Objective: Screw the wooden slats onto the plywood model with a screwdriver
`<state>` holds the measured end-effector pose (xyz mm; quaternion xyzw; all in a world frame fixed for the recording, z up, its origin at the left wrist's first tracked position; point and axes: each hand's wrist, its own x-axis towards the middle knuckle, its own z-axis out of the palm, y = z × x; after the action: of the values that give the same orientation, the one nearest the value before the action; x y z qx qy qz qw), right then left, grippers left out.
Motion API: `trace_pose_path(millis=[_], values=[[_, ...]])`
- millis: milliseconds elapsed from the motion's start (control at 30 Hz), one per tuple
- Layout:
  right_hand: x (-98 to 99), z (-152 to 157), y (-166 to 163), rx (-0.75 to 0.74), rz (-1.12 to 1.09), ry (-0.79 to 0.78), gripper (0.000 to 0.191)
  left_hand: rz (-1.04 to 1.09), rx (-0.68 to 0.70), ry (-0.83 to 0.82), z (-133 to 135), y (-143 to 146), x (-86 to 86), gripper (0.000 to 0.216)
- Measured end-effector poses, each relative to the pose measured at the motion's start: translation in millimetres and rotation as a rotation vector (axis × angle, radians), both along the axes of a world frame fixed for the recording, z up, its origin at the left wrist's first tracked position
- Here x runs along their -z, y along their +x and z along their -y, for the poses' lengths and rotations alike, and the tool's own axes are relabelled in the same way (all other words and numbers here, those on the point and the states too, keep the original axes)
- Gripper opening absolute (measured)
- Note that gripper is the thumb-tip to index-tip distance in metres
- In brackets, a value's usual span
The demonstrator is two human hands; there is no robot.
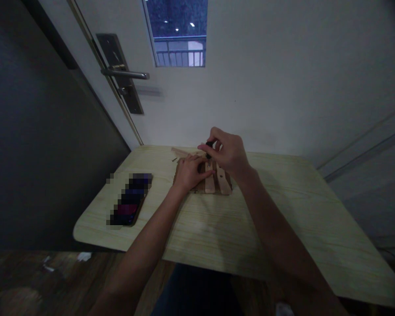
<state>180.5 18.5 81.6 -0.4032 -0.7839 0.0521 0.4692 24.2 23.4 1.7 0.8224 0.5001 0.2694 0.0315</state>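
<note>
My right hand [228,149] is closed, its fingers and thumb pinching the black handle of a small screwdriver [210,144]. The tool stands nearly upright, its tip down at a light wooden strip [210,184]. Around that strip my left hand [190,171] curls, index finger and thumb on it close to the tip. Any screw there is too small to make out. Beside it lies a second wooden strip [222,181] with a dark hole. Both strips rest on a brown board [197,189], partly covered by my left hand.
A phone [131,199], partly pixelated, lies on the pale wooden table [190,228] to the left. Near the back are a thin wooden piece [179,152] and a small screw or nail [174,159]. Behind the table stands a white door with a metal handle [128,74].
</note>
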Motion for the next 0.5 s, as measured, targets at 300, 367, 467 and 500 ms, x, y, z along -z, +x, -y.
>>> trace_pose_path(millis=[300,367,467,500], values=[[2.4,-2,2,-0.107,0.020,0.002,0.015,0.028,0.007,-0.004,0,0,0.2,0.040],[-0.2,0,5,-0.176,0.008,-0.061,0.021,0.024,0.008,-0.009,0,0,-0.5,0.039],[-3.5,3,10,-0.239,-0.007,-0.158,0.032,0.026,0.016,-0.005,0,0,-0.8,0.039],[-4.3,4,12,-0.240,-0.008,-0.176,0.034,0.027,0.017,0.000,0,0,-0.6,0.038]])
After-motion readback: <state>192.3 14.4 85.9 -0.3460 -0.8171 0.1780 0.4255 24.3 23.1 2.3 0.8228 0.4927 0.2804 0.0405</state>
